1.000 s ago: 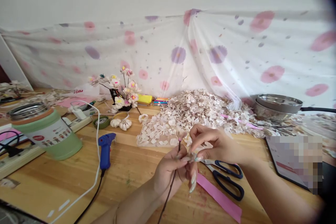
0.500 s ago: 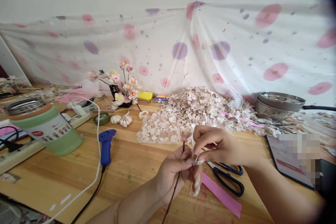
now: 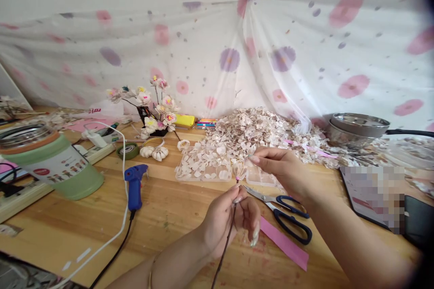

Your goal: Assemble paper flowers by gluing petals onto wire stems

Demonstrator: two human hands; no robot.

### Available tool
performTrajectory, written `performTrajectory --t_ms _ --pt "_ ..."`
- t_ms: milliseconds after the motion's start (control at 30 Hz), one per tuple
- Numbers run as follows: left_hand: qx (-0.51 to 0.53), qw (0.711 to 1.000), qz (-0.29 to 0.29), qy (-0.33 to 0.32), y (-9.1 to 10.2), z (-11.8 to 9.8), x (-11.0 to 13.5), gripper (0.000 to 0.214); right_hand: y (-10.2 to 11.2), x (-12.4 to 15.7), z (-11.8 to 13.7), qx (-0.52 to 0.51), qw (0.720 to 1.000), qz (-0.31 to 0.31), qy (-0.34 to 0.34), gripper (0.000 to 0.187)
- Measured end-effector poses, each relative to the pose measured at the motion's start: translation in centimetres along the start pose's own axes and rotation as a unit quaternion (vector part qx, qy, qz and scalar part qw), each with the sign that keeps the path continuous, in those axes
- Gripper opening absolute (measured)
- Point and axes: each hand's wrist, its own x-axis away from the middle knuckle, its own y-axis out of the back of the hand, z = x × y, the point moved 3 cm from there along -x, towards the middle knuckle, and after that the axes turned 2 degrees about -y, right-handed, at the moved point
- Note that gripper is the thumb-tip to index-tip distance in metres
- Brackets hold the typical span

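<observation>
My left hand (image 3: 226, 217) is closed round a thin dark wire stem (image 3: 224, 253) whose top carries a small pale tuft (image 3: 239, 170). My right hand (image 3: 281, 165) is raised beyond it, over a clear tray of pale petals (image 3: 202, 167), with thumb and forefinger pinched together near a petal; what they hold is too small to name. Black-handled scissors (image 3: 288, 216) and a pink paper strip (image 3: 284, 244) lie on the wooden table (image 3: 169, 226) under my right wrist.
A big heap of petals (image 3: 257, 133) lies behind the tray. A blue glue gun (image 3: 134, 186) with its cable, a green jar (image 3: 50, 162), green tape (image 3: 128, 149), a flower arrangement (image 3: 152, 110), a metal pan (image 3: 357, 127) and a dark tablet (image 3: 379, 198) stand around.
My right hand has left the stem's top and moved up and away toward the petal tray. My left hand keeps hold of the stem. The view has tilted slightly.
</observation>
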Motion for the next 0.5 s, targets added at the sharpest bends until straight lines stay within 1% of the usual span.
performTrajectory --t_ms 67,200,333,433,500 --pt "-0.003 1.0 -0.006 -0.005 0.2 0.1 -0.1 0.031 -0.7 0.0 -0.2 0.031 0.999 0.013 0.002 0.029" --pt "-0.001 1.0 -0.001 -0.012 0.5 0.2 -0.2 0.03 -1.4 0.2 -0.2 0.085 0.994 0.038 0.05 0.024" --pt "-0.009 1.0 -0.007 0.0 0.7 0.5 -0.4 0.03 -1.4 0.2 -0.3 0.12 0.987 0.042 0.096 0.022" --pt "-0.023 0.999 -0.024 0.007 0.9 0.8 -0.5 0.033 -1.3 0.2 -0.2 0.166 0.974 0.035 0.149 0.019" --pt "-0.025 0.999 -0.032 0.01 1.0 1.0 -0.5 0.035 -1.3 0.2 0.0 0.193 0.966 0.035 0.171 0.018"
